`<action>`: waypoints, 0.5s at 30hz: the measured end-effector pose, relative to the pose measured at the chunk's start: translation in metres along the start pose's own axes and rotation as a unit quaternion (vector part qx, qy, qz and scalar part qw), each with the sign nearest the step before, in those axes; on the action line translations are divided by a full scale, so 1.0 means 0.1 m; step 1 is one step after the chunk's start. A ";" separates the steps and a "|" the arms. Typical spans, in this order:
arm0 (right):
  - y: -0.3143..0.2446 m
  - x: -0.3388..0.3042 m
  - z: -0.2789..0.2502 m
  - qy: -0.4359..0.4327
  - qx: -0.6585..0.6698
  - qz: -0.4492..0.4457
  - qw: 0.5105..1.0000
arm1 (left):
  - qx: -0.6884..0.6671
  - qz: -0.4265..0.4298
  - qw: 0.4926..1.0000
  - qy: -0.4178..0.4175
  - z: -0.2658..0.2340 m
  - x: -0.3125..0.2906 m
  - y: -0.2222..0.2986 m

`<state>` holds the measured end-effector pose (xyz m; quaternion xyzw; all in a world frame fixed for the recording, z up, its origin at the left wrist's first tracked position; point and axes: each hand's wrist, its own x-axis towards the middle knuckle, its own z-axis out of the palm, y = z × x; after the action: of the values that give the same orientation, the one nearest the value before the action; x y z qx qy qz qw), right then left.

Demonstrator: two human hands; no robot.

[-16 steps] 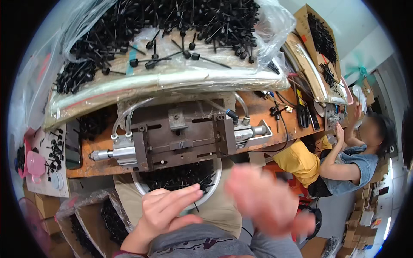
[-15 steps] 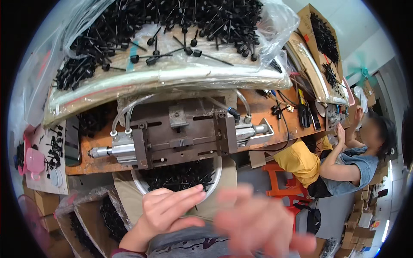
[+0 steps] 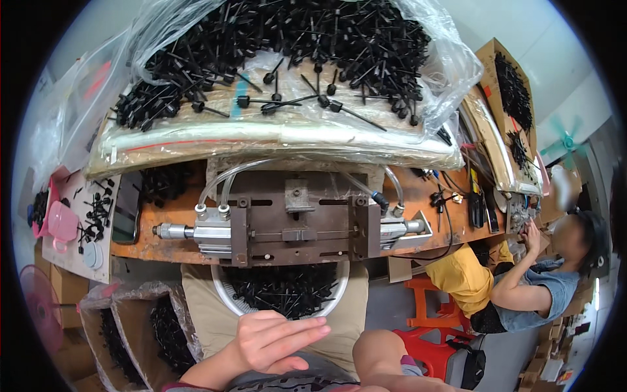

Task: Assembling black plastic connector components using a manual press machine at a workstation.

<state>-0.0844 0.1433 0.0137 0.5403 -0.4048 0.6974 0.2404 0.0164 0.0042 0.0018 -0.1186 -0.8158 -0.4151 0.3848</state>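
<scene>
My left hand (image 3: 277,340) is at the lower middle, just in front of a white round basket (image 3: 217,287). Its fingers are stretched out with the thumb apart, and nothing shows in them. Of my right arm, the bent wrist (image 3: 379,353) shows at the lower edge; that hand's fingers are hidden. Small black parts (image 3: 281,291), each a thin stem with a knob-like head, fill the basket on my lap. Beyond it, a brown metal fixture (image 3: 297,251) with a silver air cylinder (image 3: 212,238) at its left end sits on the orange worktable (image 3: 157,251).
A large heap of black parts (image 3: 294,39) lies on a plastic-wrapped carton (image 3: 281,137) at the back. Bagged boxes (image 3: 140,340) stand lower left, near a pink fan (image 3: 40,304). At right, a co-worker (image 3: 532,287) sits by orange-red stools (image 3: 424,349).
My right hand has drawn back toward the lower edge. The left hand has moved slightly down and right, its fingers still stretched. The view has shifted, and the co-worker's hands are now lower and together.
</scene>
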 end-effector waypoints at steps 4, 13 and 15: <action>0.04 -0.15 0.01 0.024 -0.057 -0.039 0.997 | -0.012 -0.020 1.000 -0.020 -0.07 0.02 0.05; -0.03 -0.51 0.10 0.063 -0.104 -0.039 0.992 | -0.442 -0.068 0.853 0.270 -0.22 0.57 0.35; -0.14 -0.25 0.06 0.005 -0.159 0.035 0.987 | -0.572 -0.051 0.770 0.277 -0.30 0.82 0.56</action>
<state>-0.0633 0.1488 -0.0050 0.4770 -0.5281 0.6351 0.3005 0.0054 0.0065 0.1052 -0.1543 -0.2907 -0.8388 0.4338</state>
